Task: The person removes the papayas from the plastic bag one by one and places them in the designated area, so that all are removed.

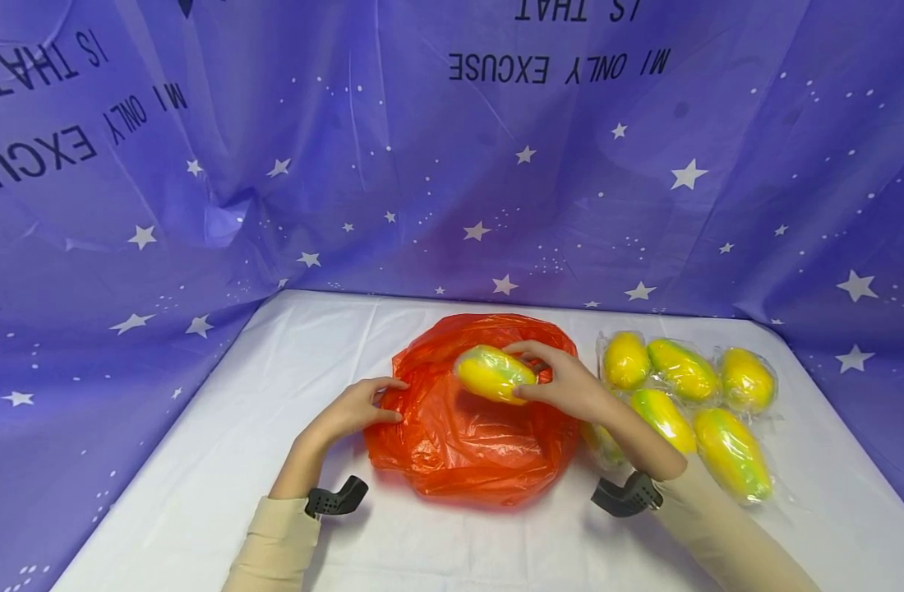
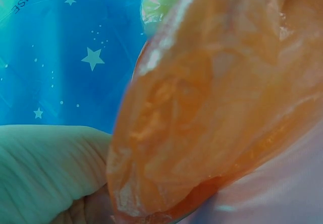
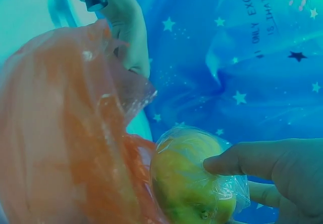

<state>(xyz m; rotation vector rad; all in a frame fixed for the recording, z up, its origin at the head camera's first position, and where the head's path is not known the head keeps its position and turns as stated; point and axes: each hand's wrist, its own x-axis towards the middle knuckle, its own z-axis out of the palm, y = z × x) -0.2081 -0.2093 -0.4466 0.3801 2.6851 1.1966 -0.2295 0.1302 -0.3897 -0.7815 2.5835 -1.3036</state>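
Observation:
A red plastic bag [image 1: 467, 452] lies on the table with its mouth spread upward. At its left rim, my left hand [image 1: 356, 407] pinches the film between thumb and fingers. In the left wrist view the bag [image 2: 202, 103] covers most of that hand's fingertips. My right hand [image 1: 566, 382] grips one end of a yellow-green mango [image 1: 489, 374] in clear wrap, held above the bag's mouth. From the right wrist, the thumb [image 3: 227, 161] presses on the wrapped mango [image 3: 189, 178], beside the bag.
Several more wrapped mangoes lie to the right of the bag, such as one mango [image 1: 733, 452] near the right side; my right forearm partly covers others. A white cloth [image 1: 311, 345] covers the table. Behind it hangs a purple curtain [image 1: 422, 181] with stars.

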